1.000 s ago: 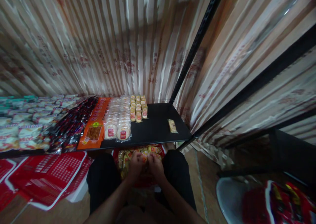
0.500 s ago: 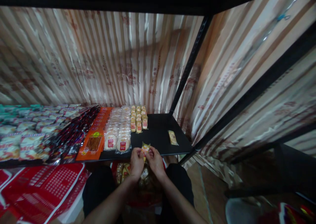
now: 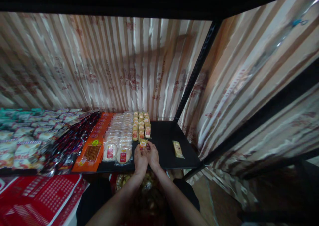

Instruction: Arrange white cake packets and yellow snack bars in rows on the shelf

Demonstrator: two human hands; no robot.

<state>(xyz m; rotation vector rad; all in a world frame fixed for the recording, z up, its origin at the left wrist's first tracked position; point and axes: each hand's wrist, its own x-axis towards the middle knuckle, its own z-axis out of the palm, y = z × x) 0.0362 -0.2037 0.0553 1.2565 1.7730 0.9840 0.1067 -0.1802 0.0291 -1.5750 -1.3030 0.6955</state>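
Note:
Between my two hands is a small yellow wrapped snack (image 3: 143,144) with a red and white label. My left hand (image 3: 140,159) grips it from the left, fingers closed. On the other side, my right hand (image 3: 152,154) pinches its edge. Just beyond lie rows of the same kind of yellow snack packs (image 3: 141,126) on the black shelf (image 3: 164,143). Left of my hands are two overlapping rows of round white crackers (image 3: 123,154) in clear wrappers. A single pale-yellow snack pack (image 3: 177,149) lies apart on the right of the shelf.
Orange stick-snack bags (image 3: 90,151), dark shiny packets (image 3: 72,139) and white snack bags (image 3: 27,151) fill the shelf's left. Below the shelf, more wrapped snacks (image 3: 122,181) sit between my knees, beside a red bag (image 3: 47,196). A black post (image 3: 195,73) stands at the back right corner.
Both hands have moved forward over the shelf with the yellow snack, up to the near end of the yellow rows. The camera view has shifted slightly.

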